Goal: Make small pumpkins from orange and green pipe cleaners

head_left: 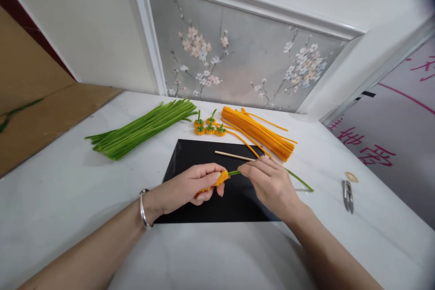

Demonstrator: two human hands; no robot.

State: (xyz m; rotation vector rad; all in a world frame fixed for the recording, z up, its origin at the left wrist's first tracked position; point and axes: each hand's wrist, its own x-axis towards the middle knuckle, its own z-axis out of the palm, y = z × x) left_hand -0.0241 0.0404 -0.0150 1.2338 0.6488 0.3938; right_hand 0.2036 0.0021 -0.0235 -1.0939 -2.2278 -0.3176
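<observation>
My left hand (199,181) is closed around an orange coiled pipe-cleaner piece (221,178), over the black mat. My right hand (270,181) pinches a green pipe cleaner (234,173) close to the spot where it meets the orange piece. The far end of that green stem sticks out past the right hand, toward the right. Part of the orange piece is hidden by my left fingers. A thin wooden stick (233,155) lies on the black mat (190,154), its right end reaching behind my right hand.
Green pipe cleaners (146,131) lie in a bundle at the back left, orange pipe cleaners (260,133) at the back right. Several small orange persimmon-like pieces with green tops (210,129) stand between them. Thread snips (347,195) and a tape-like ring (351,176) lie at right.
</observation>
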